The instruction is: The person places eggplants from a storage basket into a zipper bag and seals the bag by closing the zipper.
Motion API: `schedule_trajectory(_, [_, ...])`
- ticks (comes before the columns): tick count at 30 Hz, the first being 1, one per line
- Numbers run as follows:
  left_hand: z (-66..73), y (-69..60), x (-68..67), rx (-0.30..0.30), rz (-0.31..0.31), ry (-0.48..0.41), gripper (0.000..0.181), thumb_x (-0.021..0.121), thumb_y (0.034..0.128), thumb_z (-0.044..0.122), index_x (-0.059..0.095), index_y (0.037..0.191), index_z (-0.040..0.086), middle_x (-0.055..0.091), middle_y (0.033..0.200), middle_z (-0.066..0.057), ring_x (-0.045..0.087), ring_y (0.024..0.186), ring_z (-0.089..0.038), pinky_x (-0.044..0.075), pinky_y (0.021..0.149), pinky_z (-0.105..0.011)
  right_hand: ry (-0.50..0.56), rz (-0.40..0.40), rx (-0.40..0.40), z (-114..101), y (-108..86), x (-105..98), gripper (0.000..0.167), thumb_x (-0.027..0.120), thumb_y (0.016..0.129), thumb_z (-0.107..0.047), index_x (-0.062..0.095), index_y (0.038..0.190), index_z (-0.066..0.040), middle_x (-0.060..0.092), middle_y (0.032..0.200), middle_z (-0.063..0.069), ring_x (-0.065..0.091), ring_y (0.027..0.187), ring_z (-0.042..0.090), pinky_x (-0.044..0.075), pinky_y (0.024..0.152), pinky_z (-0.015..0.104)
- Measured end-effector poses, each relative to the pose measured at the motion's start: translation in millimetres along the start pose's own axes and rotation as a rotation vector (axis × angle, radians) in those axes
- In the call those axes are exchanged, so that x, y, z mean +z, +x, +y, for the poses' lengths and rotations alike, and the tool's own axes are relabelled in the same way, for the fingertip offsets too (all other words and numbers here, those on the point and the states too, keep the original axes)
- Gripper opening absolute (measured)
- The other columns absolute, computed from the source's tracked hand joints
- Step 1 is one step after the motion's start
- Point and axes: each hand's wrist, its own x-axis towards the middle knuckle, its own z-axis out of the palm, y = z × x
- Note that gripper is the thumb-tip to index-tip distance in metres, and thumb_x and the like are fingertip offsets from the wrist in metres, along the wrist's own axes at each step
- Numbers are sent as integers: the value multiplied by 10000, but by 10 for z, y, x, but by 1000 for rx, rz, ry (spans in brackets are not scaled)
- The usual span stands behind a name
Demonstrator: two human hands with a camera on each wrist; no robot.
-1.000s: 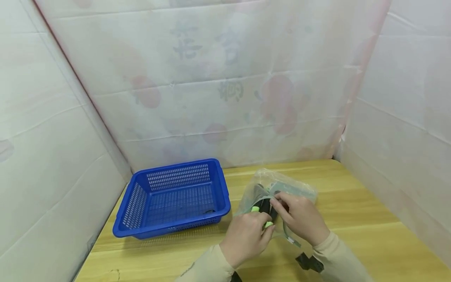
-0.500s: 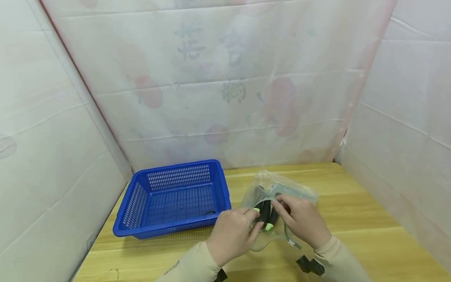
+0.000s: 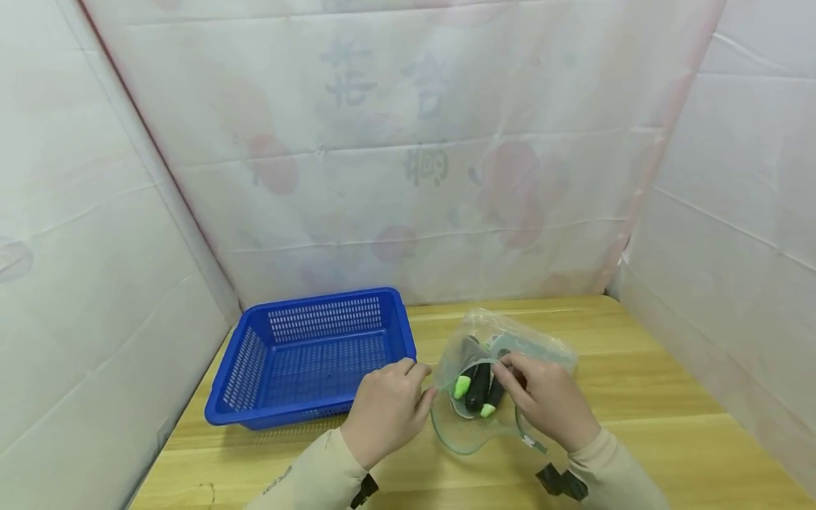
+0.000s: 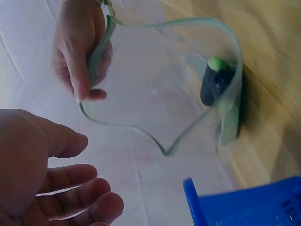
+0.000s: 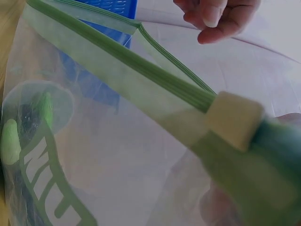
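A clear zip bag (image 3: 532, 343) with a green-edged mouth lies on the table in the head view, its mouth spread wide. Inside sit several dark, eggplant-like pieces (image 3: 478, 389) with bright green ends. My right hand (image 3: 550, 400) pinches the rim of the bag at its right side. In the right wrist view, a pale slider (image 5: 235, 117) shows on the zip strip. My left hand (image 3: 387, 414) hovers left of the mouth, apart from the bag, in front of the basket. Its fingers are loosely bent, and the left wrist view shows nothing in them.
A blue plastic basket (image 3: 219, 411) with slotted walls stands at the left of the wooden table (image 3: 637, 397). Pale sheets with faint red and grey prints form the back wall (image 3: 357, 212) and both sides.
My left hand has drawn back leftward from the bag's mouth, leaving the dark pieces in fuller view. The mouth's lower edge has spread. My right hand stays at the rim.
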Motion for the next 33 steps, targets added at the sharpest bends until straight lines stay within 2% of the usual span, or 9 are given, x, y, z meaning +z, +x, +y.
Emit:
schedule_trajectory(7, [-134, -24, -58, -19, -22, 19, 143, 708, 846, 244, 712, 898, 111, 656, 777, 12, 595, 586, -111, 493, 490, -267, -1, 10, -8, 6, 8, 0, 134, 661, 920, -170, 620, 816, -244, 364, 588, -212, 285, 448, -38, 303, 435, 177])
schedule_trajectory(25, [-475, -71, -273, -52, -77, 104, 207, 737, 830, 285, 723, 907, 93, 687, 806, -20, 634, 623, -145, 509, 505, -276, -6, 17, -19, -15, 6, -12, 158, 668, 913, -167, 606, 815, -273, 348, 592, -210, 265, 447, -39, 285, 432, 175])
schedule_trajectory(29, [-574, -71, -330, -88, -122, 109, 231, 743, 828, 294, 717, 920, 84, 686, 808, -35, 639, 632, -162, 512, 502, -287, -6, 19, -19, -23, 10, -11, 167, 668, 913, -165, 598, 808, -275, 345, 593, -210, 264, 450, -38, 285, 434, 175])
schedule_trajectory(33, [-690, -81, -379, -156, -183, 119, 242, 737, 836, 303, 710, 931, 82, 682, 812, -43, 631, 626, -168, 510, 499, -299, -6, 17, -16, -30, 11, -12, 174, 667, 914, -166, 593, 804, -278, 341, 589, -211, 262, 449, -38, 284, 434, 176])
